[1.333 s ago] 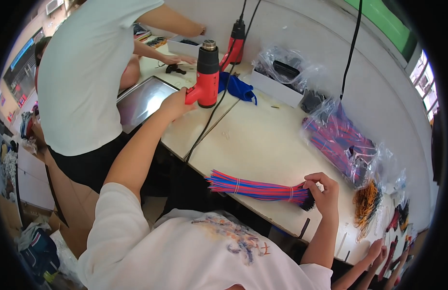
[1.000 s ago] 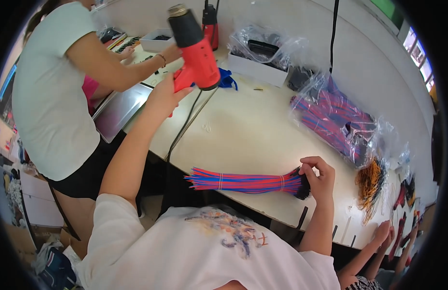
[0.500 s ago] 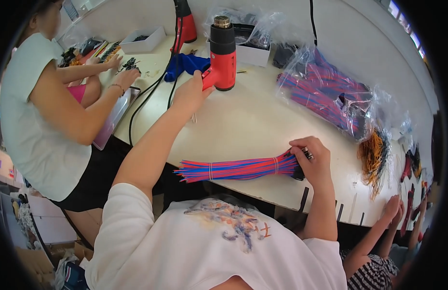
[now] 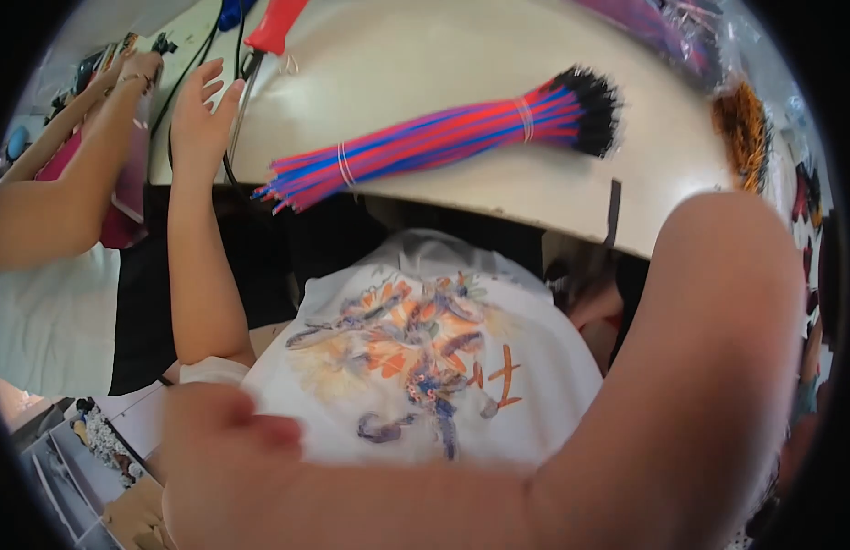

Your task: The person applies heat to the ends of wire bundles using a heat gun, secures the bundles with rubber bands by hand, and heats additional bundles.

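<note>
My left hand (image 4: 203, 115) is raised near the table's left edge, fingers apart, holding nothing. Just past it, the red handle of a heat gun (image 4: 271, 35) lies at the top of the view, its body cut off. My right arm bends across my chest, bringing my right hand (image 4: 225, 435) close to my left sleeve. Motion smears its fingers, so their grip is unclear. On the table lies a bundle of red and blue wires (image 4: 434, 137) with black tips at its right end, bound by thin bands at two places.
A co-worker's arms (image 4: 76, 174) reach over the table on the left. Black cables (image 4: 188, 87) run beside my left hand. Bagged wires (image 4: 649, 27) lie at the far right, above an orange and black wire bunch (image 4: 744, 133). A black strip (image 4: 614, 211) marks the front edge.
My left hand has let go of the heat gun. My right hand has left the wire bundle and swung across my body to the left. The view has tilted downward.
</note>
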{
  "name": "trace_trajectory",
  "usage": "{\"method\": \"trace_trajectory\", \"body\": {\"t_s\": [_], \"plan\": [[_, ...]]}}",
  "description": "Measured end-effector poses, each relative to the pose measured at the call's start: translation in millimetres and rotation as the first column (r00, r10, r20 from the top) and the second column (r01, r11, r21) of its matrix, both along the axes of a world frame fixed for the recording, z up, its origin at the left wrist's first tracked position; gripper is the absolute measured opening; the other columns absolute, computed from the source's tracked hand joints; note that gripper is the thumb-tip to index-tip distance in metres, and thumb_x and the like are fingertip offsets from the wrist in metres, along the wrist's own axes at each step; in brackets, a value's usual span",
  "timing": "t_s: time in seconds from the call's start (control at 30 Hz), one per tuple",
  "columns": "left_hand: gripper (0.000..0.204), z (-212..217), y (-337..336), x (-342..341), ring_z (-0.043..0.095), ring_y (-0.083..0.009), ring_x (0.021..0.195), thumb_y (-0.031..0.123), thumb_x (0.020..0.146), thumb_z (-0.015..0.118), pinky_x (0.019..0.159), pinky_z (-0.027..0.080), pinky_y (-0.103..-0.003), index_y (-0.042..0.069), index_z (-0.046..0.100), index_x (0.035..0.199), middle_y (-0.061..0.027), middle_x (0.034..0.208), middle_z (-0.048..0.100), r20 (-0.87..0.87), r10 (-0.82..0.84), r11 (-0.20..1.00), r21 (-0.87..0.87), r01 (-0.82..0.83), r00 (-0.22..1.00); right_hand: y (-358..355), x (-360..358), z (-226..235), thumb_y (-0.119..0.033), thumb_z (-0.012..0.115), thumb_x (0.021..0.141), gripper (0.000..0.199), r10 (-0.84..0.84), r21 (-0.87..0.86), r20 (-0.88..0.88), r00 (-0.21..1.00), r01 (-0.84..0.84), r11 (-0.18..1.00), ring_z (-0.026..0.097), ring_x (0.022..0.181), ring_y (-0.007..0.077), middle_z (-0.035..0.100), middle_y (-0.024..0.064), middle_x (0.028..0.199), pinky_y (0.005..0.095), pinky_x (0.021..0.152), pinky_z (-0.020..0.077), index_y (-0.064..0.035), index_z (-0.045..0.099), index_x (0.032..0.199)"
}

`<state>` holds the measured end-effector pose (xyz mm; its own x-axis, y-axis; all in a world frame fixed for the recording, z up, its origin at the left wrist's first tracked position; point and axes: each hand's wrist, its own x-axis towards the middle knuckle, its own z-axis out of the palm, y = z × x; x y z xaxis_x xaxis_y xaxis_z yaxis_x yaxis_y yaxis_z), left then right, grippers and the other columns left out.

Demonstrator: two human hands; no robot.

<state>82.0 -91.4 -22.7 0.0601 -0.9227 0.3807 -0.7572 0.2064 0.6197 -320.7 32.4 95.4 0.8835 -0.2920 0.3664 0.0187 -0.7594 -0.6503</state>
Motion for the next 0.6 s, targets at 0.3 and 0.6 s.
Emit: {"method": "trace_trajectory", "body": {"t_s": [0.3, 0.6], "plan": [[0.023, 6, 108, -14, 0.060, -0.0224, 0.103, 0.003, 0.085, 0.062, 0.092, 0.044, -0.029, 0.003, 0.065, 0.108, -0.0093, 0.109, 0.065, 0.004, -0.056, 0.960, -0.275, 0.055, 0.998, 38, 14, -36, -0.011, 0.066, 0.066, 0.029, 0.278, 0.096, 0.185, 0.942, -0.299, 0.949, 0.057, 0.070, 0.0224, 0.052, 0.0069, 0.074, 0.0318, 0.066, 0.0451, -0.0052, 0.063, 0.094], [0.012, 56, 201, -30, 0.064, -0.0269, 0.075, -0.001, 0.087, 0.051, 0.067, 0.053, -0.034, -0.004, 0.063, 0.088, -0.0185, 0.085, 0.065, -0.355, -0.445, 0.840, -0.485, 0.245, 0.822, 47, -167, 0, -0.010, 0.065, 0.069, 0.028, 0.470, 0.112, 0.173, 0.866, -0.491, 0.864, 0.057, 0.072, 0.0249, 0.053, 0.0081, 0.077, 0.0329, 0.066, 0.0455, -0.0049, 0.062, 0.097]]}}
